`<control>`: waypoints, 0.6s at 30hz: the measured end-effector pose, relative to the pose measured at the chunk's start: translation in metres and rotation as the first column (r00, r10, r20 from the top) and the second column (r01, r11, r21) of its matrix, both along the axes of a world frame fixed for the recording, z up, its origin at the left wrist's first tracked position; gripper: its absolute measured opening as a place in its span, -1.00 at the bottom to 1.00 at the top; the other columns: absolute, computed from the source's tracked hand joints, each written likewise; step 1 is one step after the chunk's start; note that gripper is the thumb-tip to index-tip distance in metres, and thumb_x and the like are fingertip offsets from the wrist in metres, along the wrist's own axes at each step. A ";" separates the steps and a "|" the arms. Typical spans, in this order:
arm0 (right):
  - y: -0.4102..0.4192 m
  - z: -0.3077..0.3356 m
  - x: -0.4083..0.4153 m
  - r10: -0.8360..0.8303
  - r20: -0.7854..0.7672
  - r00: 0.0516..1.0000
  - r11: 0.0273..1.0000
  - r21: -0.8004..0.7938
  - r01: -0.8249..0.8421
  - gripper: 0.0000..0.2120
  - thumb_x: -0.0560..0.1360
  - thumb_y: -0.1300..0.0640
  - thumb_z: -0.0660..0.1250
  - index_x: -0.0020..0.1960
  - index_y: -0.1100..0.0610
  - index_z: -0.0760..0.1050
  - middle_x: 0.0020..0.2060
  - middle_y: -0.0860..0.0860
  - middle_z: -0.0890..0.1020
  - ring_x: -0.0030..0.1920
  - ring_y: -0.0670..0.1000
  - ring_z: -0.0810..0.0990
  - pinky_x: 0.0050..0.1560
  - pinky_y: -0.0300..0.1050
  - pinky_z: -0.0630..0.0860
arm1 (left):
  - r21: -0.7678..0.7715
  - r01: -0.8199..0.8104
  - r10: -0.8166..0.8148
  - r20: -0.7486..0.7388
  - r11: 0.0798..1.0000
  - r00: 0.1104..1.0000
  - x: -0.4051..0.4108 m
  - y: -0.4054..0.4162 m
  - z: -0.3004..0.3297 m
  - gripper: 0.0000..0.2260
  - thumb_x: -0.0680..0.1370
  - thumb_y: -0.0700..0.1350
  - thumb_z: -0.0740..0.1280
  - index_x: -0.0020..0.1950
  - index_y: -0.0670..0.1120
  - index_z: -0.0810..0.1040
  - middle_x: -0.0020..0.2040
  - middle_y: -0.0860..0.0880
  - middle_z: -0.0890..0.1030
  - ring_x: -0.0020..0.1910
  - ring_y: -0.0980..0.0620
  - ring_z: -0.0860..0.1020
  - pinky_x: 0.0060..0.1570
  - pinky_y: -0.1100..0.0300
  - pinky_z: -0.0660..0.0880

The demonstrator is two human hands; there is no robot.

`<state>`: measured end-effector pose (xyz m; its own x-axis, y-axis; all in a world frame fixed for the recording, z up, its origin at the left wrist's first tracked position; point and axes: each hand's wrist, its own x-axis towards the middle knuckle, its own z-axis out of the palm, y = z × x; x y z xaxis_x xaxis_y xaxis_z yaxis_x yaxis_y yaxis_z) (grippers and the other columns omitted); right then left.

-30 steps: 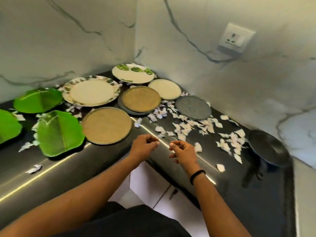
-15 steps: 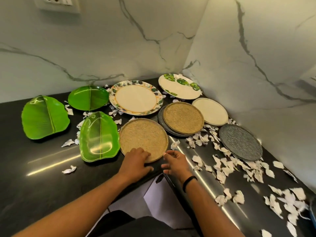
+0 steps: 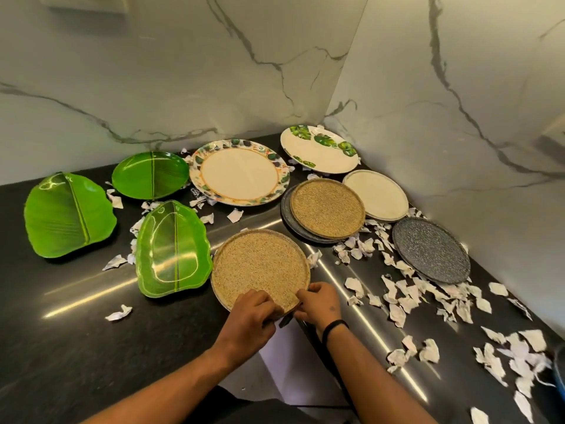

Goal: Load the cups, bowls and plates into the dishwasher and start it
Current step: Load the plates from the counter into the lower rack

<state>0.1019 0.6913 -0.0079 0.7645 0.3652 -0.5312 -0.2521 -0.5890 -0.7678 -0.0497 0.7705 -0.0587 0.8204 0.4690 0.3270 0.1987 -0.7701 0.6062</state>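
A round tan speckled plate (image 3: 260, 264) lies at the inner corner of the black counter (image 3: 61, 332). My left hand (image 3: 250, 316) and my right hand (image 3: 319, 302) both grip its near rim, fingers curled over the edge. Behind it a second tan plate (image 3: 327, 208) sits on a grey plate (image 3: 289, 218). Further plates lie flat around: a floral-rimmed plate (image 3: 240, 172), a white plate with green leaves (image 3: 318, 149), a cream plate (image 3: 376, 194), a grey speckled plate (image 3: 431, 249), and three green leaf-shaped plates (image 3: 68, 214) (image 3: 149, 174) (image 3: 172, 249). No dishwasher is in view.
Several torn white paper scraps (image 3: 406, 298) litter the counter, thickest along the right side. Marble walls (image 3: 183, 71) meet in a corner behind the plates. The counter's inner edge drops off just below my hands.
The view swung left to the plates. My hands moved from above the counter edge onto the near tan plate and now grip its rim.
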 end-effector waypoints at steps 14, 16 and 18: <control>-0.077 0.064 0.014 -0.301 0.021 0.953 0.833 0.493 0.252 -0.78 0.56 0.42 0.30 0.11 0.15 0.47 -0.13 0.10 0.70 -0.24 -0.01 0.65 -0.38 -0.11 0.55 | -0.103 -0.351 0.363 0.145 0.931 0.920 0.004 -0.011 0.054 -0.62 0.44 0.14 0.45 0.18 -0.01 0.63 0.34 -0.10 0.47 0.38 -0.16 0.39 0.32 -0.12 0.30; -0.101 0.067 0.016 -0.357 0.062 0.932 0.823 0.493 0.282 -0.74 0.55 0.45 0.29 0.11 0.13 0.48 -0.13 0.07 0.69 -0.20 -0.03 0.66 -0.19 0.03 0.63 | -0.319 -0.301 0.363 0.158 0.899 0.918 0.015 -0.019 0.061 -0.62 0.48 -0.05 0.52 0.27 -0.03 0.55 0.32 -0.09 0.45 0.34 -0.11 0.43 0.32 -0.15 0.40; -0.134 0.068 0.013 -0.453 0.112 0.884 0.800 0.490 0.348 -0.71 0.55 0.47 0.27 0.11 0.12 0.49 -0.13 0.04 0.68 -0.18 -0.06 0.66 -0.11 0.05 0.63 | -0.529 -0.181 0.296 0.140 0.829 0.945 0.029 -0.034 0.069 -0.56 0.51 -0.16 0.50 0.34 -0.01 0.48 0.26 -0.06 0.51 0.18 0.00 0.55 0.16 -0.04 0.55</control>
